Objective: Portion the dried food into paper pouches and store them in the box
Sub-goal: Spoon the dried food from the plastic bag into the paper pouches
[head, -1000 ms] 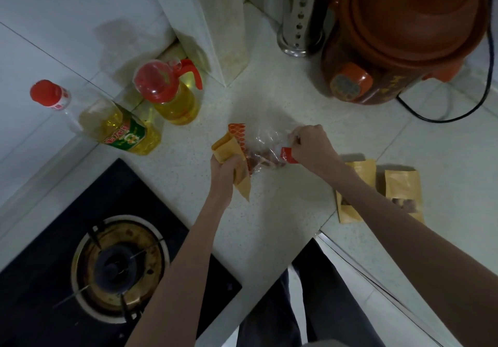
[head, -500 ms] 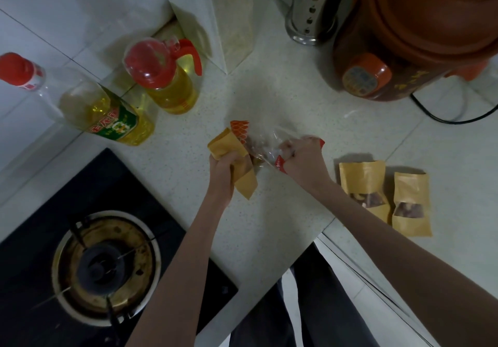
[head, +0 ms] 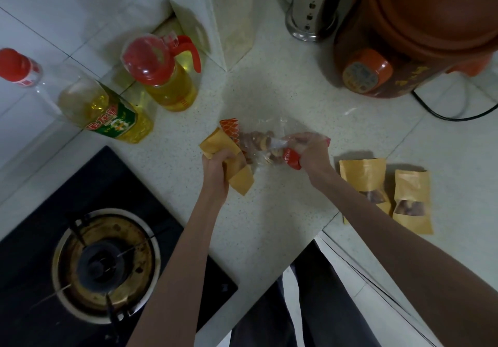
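Above the pale counter [head: 269, 212], my left hand [head: 215, 168] grips a light, creasable paper pouch [head: 237, 174], best held near its mouth, while my right hand [head: 310, 152] pinches the slippery, soft plastic bag [head: 266, 142] of dried food; two filled pouches [head: 388, 193] lie rightward.

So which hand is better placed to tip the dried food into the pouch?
The right hand: it grips the clear food bag, aimed at the paper pouch. The left hand is busy holding that pouch.
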Available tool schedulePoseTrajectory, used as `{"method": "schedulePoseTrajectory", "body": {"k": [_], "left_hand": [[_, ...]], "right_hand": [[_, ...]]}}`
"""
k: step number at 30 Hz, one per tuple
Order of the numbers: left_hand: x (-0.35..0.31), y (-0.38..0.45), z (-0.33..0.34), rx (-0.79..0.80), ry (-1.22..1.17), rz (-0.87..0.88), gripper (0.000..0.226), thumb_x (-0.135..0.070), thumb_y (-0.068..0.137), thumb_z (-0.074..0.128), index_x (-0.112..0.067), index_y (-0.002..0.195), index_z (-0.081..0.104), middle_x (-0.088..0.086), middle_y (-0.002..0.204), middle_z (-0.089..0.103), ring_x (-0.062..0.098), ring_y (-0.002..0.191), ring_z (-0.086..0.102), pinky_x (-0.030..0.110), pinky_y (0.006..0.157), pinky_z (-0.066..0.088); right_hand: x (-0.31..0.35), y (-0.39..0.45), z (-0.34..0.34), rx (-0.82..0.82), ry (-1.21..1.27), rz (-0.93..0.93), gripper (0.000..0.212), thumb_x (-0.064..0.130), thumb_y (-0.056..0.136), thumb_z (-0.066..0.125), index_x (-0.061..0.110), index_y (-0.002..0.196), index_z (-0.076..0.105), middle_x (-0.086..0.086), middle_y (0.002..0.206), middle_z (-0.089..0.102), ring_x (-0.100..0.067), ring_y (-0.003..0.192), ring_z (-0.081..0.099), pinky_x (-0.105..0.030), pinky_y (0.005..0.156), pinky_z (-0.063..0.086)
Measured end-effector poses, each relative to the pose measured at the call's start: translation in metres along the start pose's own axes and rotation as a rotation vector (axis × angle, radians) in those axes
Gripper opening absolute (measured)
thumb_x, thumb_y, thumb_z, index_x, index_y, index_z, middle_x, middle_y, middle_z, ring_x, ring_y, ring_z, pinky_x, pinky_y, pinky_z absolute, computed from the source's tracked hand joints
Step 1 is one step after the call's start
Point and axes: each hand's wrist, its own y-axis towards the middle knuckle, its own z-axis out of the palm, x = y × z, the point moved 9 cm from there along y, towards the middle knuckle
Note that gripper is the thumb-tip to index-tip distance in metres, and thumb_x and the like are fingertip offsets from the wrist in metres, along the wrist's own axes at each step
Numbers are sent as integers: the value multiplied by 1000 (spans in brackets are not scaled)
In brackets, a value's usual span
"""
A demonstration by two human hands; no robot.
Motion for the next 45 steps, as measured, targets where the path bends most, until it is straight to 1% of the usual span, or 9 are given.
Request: {"method": "schedulePoseTrajectory", "body": {"k": [5, 10, 15, 21, 29, 32, 35, 40, 45], "left_hand": [[3, -1, -7, -61, 16, -21, 53, -6, 69, 57, -2, 122, 55, 13, 104, 64, 29, 93, 63, 45, 75, 56], [0, 0, -8, -69, 21, -31, 55, -7, 64, 58, 0, 119, 57, 13, 101, 64, 30, 91, 64, 46, 73, 56], [-4, -2, -3, -74, 34, -35, 56, -6, 67, 57, 1, 123, 56, 16, 104, 66, 35, 93, 65, 49, 71, 57], [-7, -3, 0, -118, 48, -8, 63, -7, 69, 55, 1, 131, 50, 20, 115, 61, 38, 104, 61, 55, 83, 54], [-18, -7, 6, -267, 120, 35, 39, -8, 64, 57, -11, 103, 59, -2, 81, 64, 14, 74, 63, 29, 60, 53], [-36, -24, 16, -353, 290, 132, 46, -10, 62, 59, -9, 108, 55, 3, 84, 61, 14, 75, 57, 30, 63, 48], [-59, -50, 44, -329, 478, 311, 54, -9, 66, 69, -7, 117, 52, 17, 95, 65, 16, 70, 60, 25, 48, 47], [-92, -110, 117, -133, 812, 718, 49, -10, 69, 78, -37, 101, 53, -17, 84, 64, -1, 76, 62, 12, 66, 48], [-100, -135, 146, -53, 935, 809, 48, -18, 69, 77, -32, 104, 48, -7, 99, 56, 17, 89, 56, 38, 77, 51]], "right_hand": [[-1, -1, -5, 22, 3, -17, 16, -3, 83, 63, -7, 98, 69, -18, 93, 68, -18, 75, 67, -20, 57, 52], [-9, 3, -33, -78, 45, 32, 16, 5, 87, 64, 8, 100, 73, -7, 96, 71, -20, 90, 69, -32, 75, 58], [-6, -2, -69, -106, 111, -7, 24, 5, 90, 59, 21, 79, 72, -1, 59, 69, -19, 59, 70, -33, 58, 60], [-7, -7, -111, -159, 97, -8, 19, 3, 90, 56, 9, 85, 72, -4, 59, 68, -24, 53, 68, -31, 56, 59], [-3, -20, -167, -210, 69, 25, 20, 2, 92, 53, 5, 87, 72, -11, 60, 66, -21, 48, 66, -28, 52, 58], [11, -30, -185, -216, 54, 11, 22, 2, 91, 53, 7, 84, 73, -9, 59, 66, -20, 47, 65, -29, 53, 59], [36, -45, -194, -189, -3, -42, 22, 1, 90, 53, 4, 86, 74, -12, 60, 66, -24, 50, 64, -29, 54, 58], [97, -84, -190, -77, -75, -178, 23, -2, 90, 51, 3, 83, 72, -13, 55, 62, -18, 41, 55, -21, 44, 47], [144, -115, -177, 76, -127, -269, 19, -2, 91, 52, -2, 86, 71, -17, 56, 59, -15, 36, 50, -19, 39, 41]]}}
